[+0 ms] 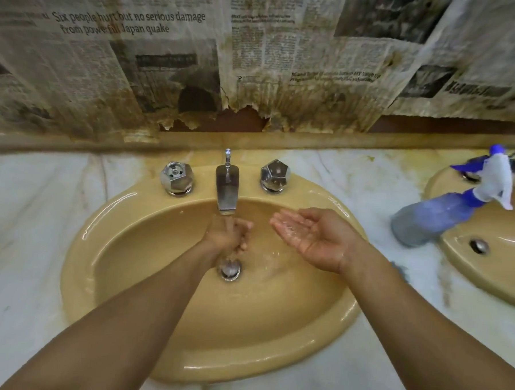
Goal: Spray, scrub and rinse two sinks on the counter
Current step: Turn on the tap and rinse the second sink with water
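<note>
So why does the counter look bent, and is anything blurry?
Head view: the wide-angle lens bows the counter along its back edge; the spray bottle near the right edge is smeared with blur; glare streaks sit on the wet sink rim.

Right of the spout (226, 190), the second sink (503, 267) is cut by the frame edge; the spray bottle (446, 210) there is blurred.
</note>
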The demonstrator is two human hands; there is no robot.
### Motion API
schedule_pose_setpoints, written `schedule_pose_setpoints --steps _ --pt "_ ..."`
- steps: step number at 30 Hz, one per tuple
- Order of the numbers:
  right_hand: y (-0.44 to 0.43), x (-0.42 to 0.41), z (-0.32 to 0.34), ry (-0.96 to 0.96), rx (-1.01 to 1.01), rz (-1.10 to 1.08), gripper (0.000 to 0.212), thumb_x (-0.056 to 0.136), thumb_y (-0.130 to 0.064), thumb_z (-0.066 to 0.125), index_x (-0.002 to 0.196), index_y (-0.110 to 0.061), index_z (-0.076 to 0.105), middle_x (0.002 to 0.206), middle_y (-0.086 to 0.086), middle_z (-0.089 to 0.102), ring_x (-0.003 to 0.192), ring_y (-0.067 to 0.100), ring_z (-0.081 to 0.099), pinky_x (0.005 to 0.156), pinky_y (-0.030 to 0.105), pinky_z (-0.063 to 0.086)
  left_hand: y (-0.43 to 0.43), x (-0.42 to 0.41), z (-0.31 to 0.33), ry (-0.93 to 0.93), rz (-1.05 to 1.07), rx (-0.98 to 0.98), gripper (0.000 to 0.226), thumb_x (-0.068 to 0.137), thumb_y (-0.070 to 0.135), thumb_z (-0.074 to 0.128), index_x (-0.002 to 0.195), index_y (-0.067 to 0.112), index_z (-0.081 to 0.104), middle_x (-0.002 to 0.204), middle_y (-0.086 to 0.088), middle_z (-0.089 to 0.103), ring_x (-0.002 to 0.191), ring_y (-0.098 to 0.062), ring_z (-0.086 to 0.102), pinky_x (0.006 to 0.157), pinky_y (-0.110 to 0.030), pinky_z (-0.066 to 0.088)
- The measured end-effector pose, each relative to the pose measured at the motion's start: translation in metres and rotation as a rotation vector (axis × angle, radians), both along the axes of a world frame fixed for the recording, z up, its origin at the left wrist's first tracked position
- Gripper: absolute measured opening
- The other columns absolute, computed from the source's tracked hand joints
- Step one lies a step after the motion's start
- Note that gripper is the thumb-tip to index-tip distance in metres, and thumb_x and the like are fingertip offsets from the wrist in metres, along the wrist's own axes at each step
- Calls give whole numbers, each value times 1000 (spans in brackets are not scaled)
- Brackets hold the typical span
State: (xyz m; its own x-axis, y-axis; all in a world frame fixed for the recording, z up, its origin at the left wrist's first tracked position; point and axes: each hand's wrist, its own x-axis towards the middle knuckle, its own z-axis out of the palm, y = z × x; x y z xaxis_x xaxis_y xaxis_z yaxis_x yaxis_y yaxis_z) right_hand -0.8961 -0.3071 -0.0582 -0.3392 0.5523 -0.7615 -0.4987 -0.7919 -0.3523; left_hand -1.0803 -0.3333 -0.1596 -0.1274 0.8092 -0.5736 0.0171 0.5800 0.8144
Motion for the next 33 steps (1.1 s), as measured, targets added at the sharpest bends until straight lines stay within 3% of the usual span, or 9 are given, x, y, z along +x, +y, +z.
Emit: schedule_pose_setpoints --steps 3,6,10,13,15,18,23,27,33 --pt "28 33 11 -178 107 9 37 107 -12 39 117 20 57 125 36 62 110 44 66 80 49 61 7 4 -8 81 5 27 39 93 46 73 74 13 64 60 -1 63 39 -10 48 38 -21 37" --pt "43 52 15 -359 187 110 38 108 -17 41 117 15 59 126 35 63 112 42 67 91 47 59 6 -2 -18 431 -56 139 56 80 76 60 83 23 75 82 1 75 79 -22 70 73 -38 56" --pt "39 53 13 -417 195 201 40 108 -23 43 116 11 63 116 31 69 103 40 72 90 45 59 -13 -20 -53 784 -511 209 22 100 41 51 83 32 62 93 7 63 93 -25 64 83 -35 51" --pt "23 27 0 -330 132 273 41 108 -26 43 113 8 65 113 30 71 97 38 73 85 43 61 -42 -30 -80 961 -801 405 20 98 35 50 119 37 53 124 7 53 112 -25 57 93 -36 46" --pt "12 2 -13 -253 81 334 43 108 -27 41 113 8 65 114 29 71 100 38 73 84 44 61 -59 -34 -87 1062 -976 377 54 104 45 33 155 30 28 157 -4 33 141 -28 34 116 -41 29" --pt "1 -36 -30 -173 23 404 44 111 -28 35 114 7 62 112 28 70 99 37 71 87 43 59 -67 -59 -77 1119 -1295 424 67 106 58 8 162 28 -14 168 1 -16 156 -19 -19 127 -40 -7" --pt "-1 -74 -40 -76 -32 402 43 110 -20 29 115 13 57 119 32 66 106 44 67 95 47 56 -56 -106 -52 1407 -1417 297 63 106 60 3 154 27 -22 162 8 -17 146 -8 -25 108 -30 -41" --pt "-2 -79 -40 -78 -46 461 40 107 -16 34 106 13 61 97 28 73 94 39 71 81 44 61 -79 -77 -56 1357 -1354 136 69 107 54 8 161 15 -12 169 -2 -12 155 -20 -20 117 -41 -30" --pt "-6 -87 -33 28 -27 315 37 104 -15 38 103 8 67 86 20 74 71 30 76 72 38 64 -94 -47 -58 1060 -1172 -104 77 105 55 15 159 15 -24 164 -3 -34 149 -18 -35 123 -46 -20"
